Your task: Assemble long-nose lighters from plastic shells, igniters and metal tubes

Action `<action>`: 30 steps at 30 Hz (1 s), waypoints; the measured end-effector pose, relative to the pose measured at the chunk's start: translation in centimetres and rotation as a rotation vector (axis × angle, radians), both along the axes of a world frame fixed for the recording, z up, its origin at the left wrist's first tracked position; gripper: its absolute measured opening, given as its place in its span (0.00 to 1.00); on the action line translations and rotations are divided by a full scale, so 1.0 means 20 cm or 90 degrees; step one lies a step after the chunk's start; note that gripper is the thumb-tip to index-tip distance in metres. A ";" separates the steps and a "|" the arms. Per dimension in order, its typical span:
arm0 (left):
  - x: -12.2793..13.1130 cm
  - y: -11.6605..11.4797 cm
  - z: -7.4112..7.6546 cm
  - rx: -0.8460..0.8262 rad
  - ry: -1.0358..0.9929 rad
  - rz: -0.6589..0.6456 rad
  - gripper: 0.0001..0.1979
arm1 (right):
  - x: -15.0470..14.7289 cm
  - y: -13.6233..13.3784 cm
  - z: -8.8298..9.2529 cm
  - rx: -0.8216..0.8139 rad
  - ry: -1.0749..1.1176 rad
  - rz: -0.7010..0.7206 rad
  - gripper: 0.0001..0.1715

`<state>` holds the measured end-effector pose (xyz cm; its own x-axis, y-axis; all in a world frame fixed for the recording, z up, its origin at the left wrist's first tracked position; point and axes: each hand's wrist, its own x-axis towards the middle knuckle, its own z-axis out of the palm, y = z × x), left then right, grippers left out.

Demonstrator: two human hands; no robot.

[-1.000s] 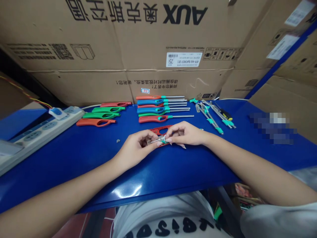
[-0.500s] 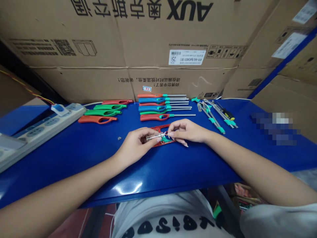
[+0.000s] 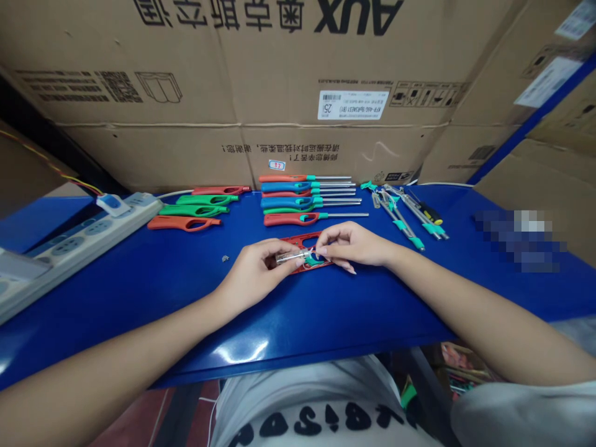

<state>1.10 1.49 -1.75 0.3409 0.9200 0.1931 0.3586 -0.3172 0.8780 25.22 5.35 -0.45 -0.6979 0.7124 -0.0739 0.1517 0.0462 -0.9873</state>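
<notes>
My left hand (image 3: 258,267) is closed around a small clear fuel tank (image 3: 289,256), with its valve end pointing right. At that end, the fingertips of my right hand (image 3: 351,245) pinch close to a thin wire and small fittings; exactly what they grip is too small to make out. Under both hands lies an open red lighter shell (image 3: 305,239), partly covered by my fingers. A green trigger piece (image 3: 314,261) shows inside it between my hands. A few tiny screws (image 3: 225,258) lie on the blue table to the left of my left hand.
Several finished-looking long lighters (image 3: 291,219) lie in a row behind my hands. Red and green handle shells (image 3: 186,223) are at the left, beside a white power strip (image 3: 84,242). Metal tube assemblies (image 3: 400,223) and a screwdriver (image 3: 433,215) lie at the right. A cardboard box (image 3: 274,74) stands behind.
Almost nothing differs. Both hands keep their hold at the valve end of the tank, with only a slight shift of my right fingers and the view.
</notes>
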 end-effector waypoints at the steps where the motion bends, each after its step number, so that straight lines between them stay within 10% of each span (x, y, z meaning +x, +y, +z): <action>1: 0.00 0.00 0.00 -0.001 0.002 0.000 0.15 | 0.00 0.00 0.00 0.001 -0.001 0.002 0.19; 30: 0.01 0.00 -0.02 -0.006 -0.039 0.000 0.14 | -0.02 -0.02 -0.03 0.047 -0.002 -0.059 0.23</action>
<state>1.22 1.39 -2.21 0.3290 0.9218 0.2048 0.3034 -0.3086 0.9015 24.85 4.92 -1.12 -0.6290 0.7771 -0.0214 0.1624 0.1044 -0.9812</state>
